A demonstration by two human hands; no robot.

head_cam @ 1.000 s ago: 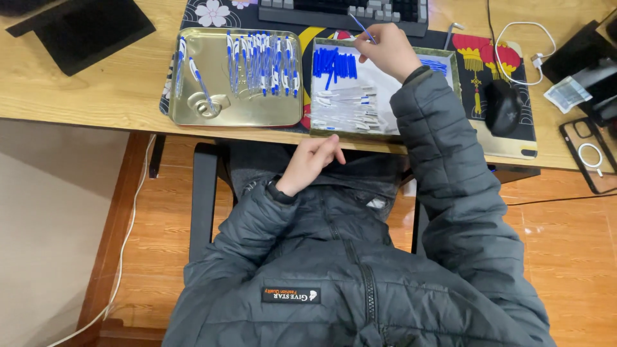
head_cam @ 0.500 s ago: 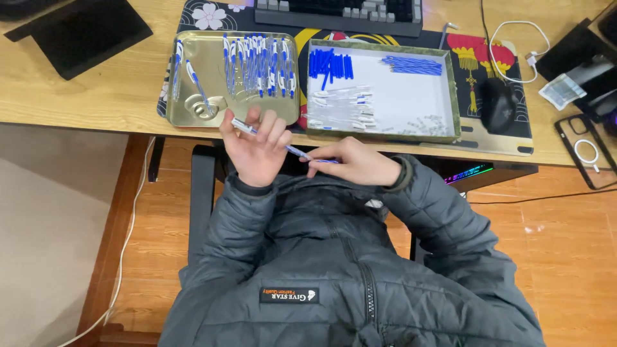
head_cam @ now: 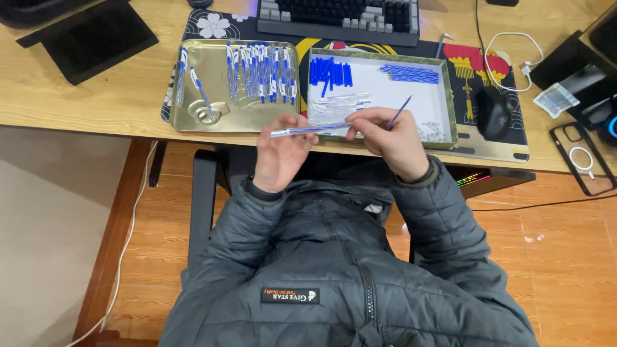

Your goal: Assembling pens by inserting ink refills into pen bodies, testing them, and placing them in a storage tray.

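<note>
My left hand [head_cam: 283, 154] and my right hand [head_cam: 392, 141] are raised together at the desk's front edge. Between them they hold a clear pen barrel [head_cam: 308, 130], lying level. My right hand also pinches a thin blue refill [head_cam: 400, 112] that points up and away. Behind the hands stands a white-bottomed tray [head_cam: 450, 103] with blue caps [head_cam: 329, 71], blue refills [head_cam: 409, 73] and clear barrels [head_cam: 340, 101]. To its left a gold tray [head_cam: 193, 122] carries several assembled blue-and-white pens [head_cam: 260, 71].
A keyboard [head_cam: 334, 16] lies behind the trays on a patterned desk mat. A black mouse [head_cam: 493, 110], a white cable, a phone case [head_cam: 588, 167] and dark devices sit to the right. A black tablet [head_cam: 90, 42] rests at far left. Wooden floor lies below.
Both hands rose from my lap to the desk edge. My right hand, earlier reaching into the white tray, now holds a refill beside the barrel that my left hand brought up.
</note>
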